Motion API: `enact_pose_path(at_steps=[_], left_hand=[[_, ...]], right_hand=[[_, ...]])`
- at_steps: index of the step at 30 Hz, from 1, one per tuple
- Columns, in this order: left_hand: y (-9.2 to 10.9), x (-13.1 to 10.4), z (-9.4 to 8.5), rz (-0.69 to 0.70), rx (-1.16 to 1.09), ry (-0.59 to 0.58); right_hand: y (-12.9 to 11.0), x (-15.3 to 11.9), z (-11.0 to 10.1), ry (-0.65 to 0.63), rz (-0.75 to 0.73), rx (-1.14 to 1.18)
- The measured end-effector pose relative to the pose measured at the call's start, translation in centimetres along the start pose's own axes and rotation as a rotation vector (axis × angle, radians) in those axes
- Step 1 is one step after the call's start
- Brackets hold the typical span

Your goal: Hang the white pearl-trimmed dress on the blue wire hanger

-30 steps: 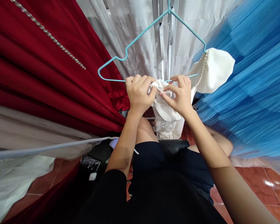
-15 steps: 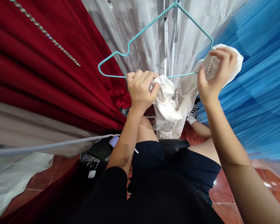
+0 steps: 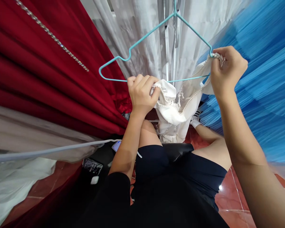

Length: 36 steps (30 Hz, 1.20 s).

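white garment (image 3: 172, 115) hangs low in the middle from the turquoise hanger (image 3: 175, 14), with its pearl trim (image 3: 191, 97) running up to the right, where one edge now meets the hanger's right notch, so that side seems, as a judgement, supported mainly by the grip. the left hand (image 3: 142, 95) has its fingers curled around bunched cloth at the lower bar, while the right hand (image 3: 228, 69) clenches the beaded edge by the notch; no brand or label is readable, and the phone screen (image 3: 116, 146), near left, is too small to read.
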<state>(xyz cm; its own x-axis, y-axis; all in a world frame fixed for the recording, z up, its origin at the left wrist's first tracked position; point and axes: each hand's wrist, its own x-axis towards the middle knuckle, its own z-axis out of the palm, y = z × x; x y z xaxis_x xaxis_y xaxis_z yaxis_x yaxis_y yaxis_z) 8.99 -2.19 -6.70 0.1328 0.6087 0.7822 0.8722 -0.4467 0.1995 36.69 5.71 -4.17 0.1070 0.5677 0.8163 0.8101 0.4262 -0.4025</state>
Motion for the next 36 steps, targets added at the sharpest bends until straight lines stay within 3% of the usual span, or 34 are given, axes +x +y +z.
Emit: enact_pose_path(at_steps=[9, 16, 23, 26, 29, 32, 34, 36], left_hand=[[-0.2, 0.0, -0.3, 0.001, 0.015, -0.004], [0.2, -0.1, 0.2, -0.039, -0.025, -0.046], [1.0, 0.0, 1.1, -0.042, -0.075, -0.1], [0.9, 0.6, 1.4, -0.06, -0.104, -0.138], [0.7, 1.0, 1.3, -0.071, -0.119, -0.158], [0.5, 1.0, 1.0, -0.075, -0.116, -0.164], [0.5, 0.9, 0.8, -0.073, -0.111, -0.162], [0.5, 0.7, 0.7, -0.064, -0.117, -0.16]], right_hand=[[0.3, 2.2, -0.5, -0.049, 0.107, -0.135], [4.0, 2.7, 0.1, 0.177, 0.166, 0.037], [10.6, -1.9, -0.4, 0.376, 0.169, 0.049], [11.5, -4.6, -0.6, 0.396, 0.009, 0.112], [9.0, -5.9, -1.1, 0.452, -0.134, 0.124], [3.9, -5.6, -2.0, 0.48, -0.268, 0.099], [0.3, -5.1, -2.4, 0.359, -0.336, 0.135], [-2.6, -4.7, -2.2, 0.192, -0.295, 0.143]])
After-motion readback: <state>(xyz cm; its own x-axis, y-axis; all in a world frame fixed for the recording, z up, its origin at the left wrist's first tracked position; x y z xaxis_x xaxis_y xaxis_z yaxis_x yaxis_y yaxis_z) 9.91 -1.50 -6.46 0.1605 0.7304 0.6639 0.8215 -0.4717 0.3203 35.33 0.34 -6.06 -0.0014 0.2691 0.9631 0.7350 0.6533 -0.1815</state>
